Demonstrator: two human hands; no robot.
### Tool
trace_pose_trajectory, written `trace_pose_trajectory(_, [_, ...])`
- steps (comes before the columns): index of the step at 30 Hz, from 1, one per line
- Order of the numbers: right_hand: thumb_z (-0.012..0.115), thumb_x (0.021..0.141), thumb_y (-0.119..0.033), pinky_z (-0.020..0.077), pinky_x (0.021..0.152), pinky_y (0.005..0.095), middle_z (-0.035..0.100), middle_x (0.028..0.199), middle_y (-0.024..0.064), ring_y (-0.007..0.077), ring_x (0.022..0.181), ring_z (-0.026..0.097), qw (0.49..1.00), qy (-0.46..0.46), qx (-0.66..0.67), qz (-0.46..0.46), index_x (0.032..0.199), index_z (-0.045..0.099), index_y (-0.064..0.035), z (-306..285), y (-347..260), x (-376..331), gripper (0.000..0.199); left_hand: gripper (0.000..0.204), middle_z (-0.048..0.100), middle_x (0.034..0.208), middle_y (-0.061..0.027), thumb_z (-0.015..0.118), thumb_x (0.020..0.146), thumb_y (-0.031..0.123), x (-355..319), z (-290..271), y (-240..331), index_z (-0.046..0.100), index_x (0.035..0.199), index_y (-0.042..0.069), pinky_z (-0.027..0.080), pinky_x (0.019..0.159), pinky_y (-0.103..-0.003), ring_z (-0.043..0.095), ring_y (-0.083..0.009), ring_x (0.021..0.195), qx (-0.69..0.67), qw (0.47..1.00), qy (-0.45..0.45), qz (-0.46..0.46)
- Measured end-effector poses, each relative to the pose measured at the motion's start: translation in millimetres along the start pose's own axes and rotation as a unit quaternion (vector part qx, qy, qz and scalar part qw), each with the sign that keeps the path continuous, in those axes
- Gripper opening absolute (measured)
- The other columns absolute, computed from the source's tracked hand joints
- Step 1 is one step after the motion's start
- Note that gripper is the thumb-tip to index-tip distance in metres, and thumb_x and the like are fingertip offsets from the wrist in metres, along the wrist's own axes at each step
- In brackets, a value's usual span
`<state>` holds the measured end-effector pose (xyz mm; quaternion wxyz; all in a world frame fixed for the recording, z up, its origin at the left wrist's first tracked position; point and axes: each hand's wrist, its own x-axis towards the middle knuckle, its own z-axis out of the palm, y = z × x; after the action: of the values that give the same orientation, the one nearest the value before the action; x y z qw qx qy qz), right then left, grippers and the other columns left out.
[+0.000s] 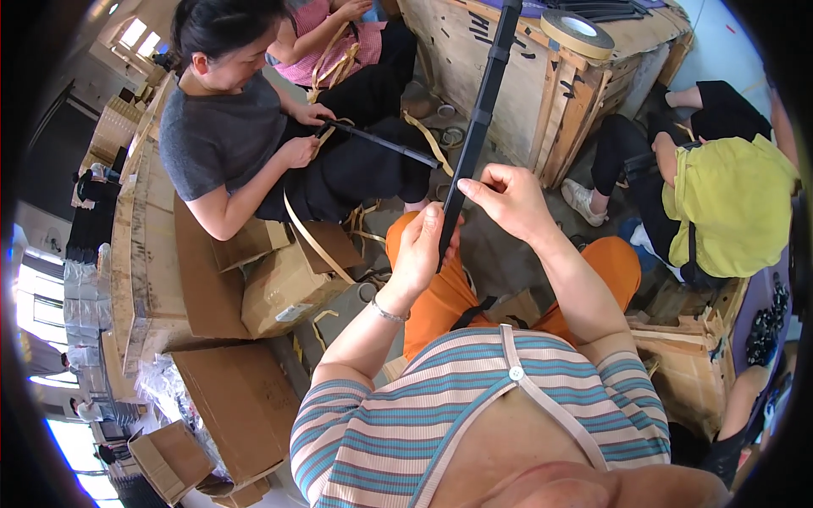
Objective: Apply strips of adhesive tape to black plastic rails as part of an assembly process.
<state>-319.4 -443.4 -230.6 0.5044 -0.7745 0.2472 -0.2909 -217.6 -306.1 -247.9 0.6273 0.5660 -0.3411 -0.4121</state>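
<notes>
A long black bar (481, 114) with thicker bands along it slants up and away from my lap. My left hand (419, 247) is wrapped round its near end, thumb on top. Just above that, my right hand (515, 203) has its thumb tip against the bar's right side, with the fingers curled in. Whatever the right fingertips pinch is too small to make out. Across from me on the left, a co-worker in a grey shirt holds a similar, thinner black bar (389, 146), with pale yellow tape strips (309, 229) hanging close by.
A tape roll (577, 34) lies on a wooden crate (491, 76) ahead, beside more black bars. Open cardboard boxes (284, 292) stand at my left. A person in a yellow-green top (732, 207) bends at the right, near another wooden crate (686, 360). Tape rolls and strips litter the floor.
</notes>
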Motion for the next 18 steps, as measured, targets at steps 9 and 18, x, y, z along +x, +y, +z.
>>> trace_pose_trajectory(9, [0.069, 0.075, -0.027, 0.0333, 0.047, 0.0241, 0.049, 0.050, -0.0011, 0.0042, 0.051, 0.042, 0.999, 0.028, 0.011, 0.041, 0.058, 0.057, -0.0020, 12.5, 9.6, -11.5, 0.033, 0.043, 0.048, 0.059, 0.0009, 0.034, 0.095, 0.041, -12.9, 11.0, -20.7, 0.051, 0.084, 0.004, 0.036, 0.044, -0.018, 0.045, -0.0056, 0.048, 0.011, 0.997, 0.070, 0.043])
trace_pose_trajectory(18, [0.059, 0.086, -0.032, 0.0393, 0.055, 0.0226, 0.057, 0.061, -0.0013, 0.0042, 0.060, 0.048, 0.989, -0.074, 0.125, 0.019, 0.075, 0.065, -0.0012, -19.9, -7.3, 0.7, 0.034, 0.048, 0.049, 0.056, -0.0019, 0.030, 0.095, 0.043, 0.9, -2.1, 16.5, 0.053, 0.084, 0.002, 0.034, 0.040, -0.021, 0.042, -0.0083, 0.043, -0.055, 0.998, -0.006, 0.017])
